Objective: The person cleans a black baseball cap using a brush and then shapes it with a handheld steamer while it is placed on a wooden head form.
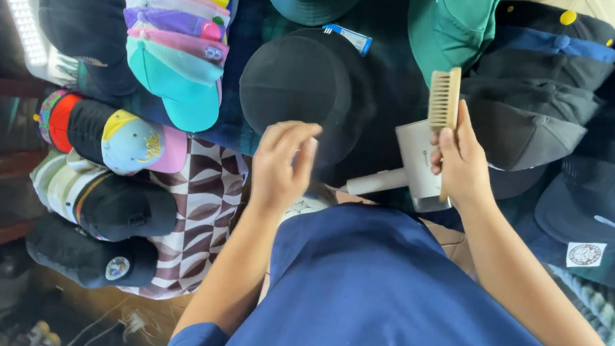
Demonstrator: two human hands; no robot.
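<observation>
Right grip [459,159] clamped on wooden brush [444,97], left grip [283,164] spread over black cap [298,86], blue-white tag [347,37] behind

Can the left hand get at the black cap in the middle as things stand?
Probably yes. The left hand is empty, fingers curled, right at the near edge of the black cap, with nothing between them. The right hand holds the wooden brush off to the side.

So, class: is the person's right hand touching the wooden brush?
Touching. The head view shows the right hand wrapped around the wooden brush, with the fingers closed over its lower end.
</observation>
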